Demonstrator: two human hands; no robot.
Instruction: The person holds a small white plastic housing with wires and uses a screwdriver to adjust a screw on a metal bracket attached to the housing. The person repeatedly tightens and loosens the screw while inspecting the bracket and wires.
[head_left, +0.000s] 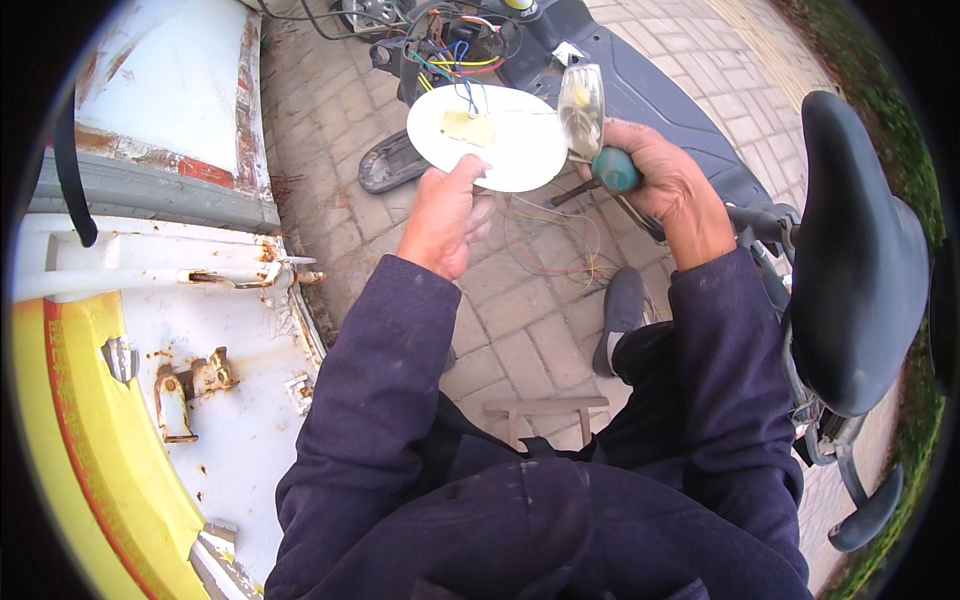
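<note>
My left hand point(452, 215) grips the near rim of a white oval plate point(535, 165), thumb on top. A small yellowish patch point(468, 127) sits on the plate, with blue wires point(466, 95) running up from it. My right hand point(655, 170) is closed around a tool with a rounded green handle point(616, 170), which looks like a screwdriver. Against the plate's right edge stands a clear lamp point(582, 105) with something yellow inside, close to my right fingers. Whether those fingers also hold the lamp is hidden.
Ahead lies a dark scooter body point(640, 90) with exposed coloured wiring point(460, 55). A black saddle point(850, 250) stands at the right. White rusty metal panels point(240, 330) with a yellow sheet point(110, 430) line the left. Loose thin wires point(560, 265) hang over the paving, near a wooden stool point(545, 407).
</note>
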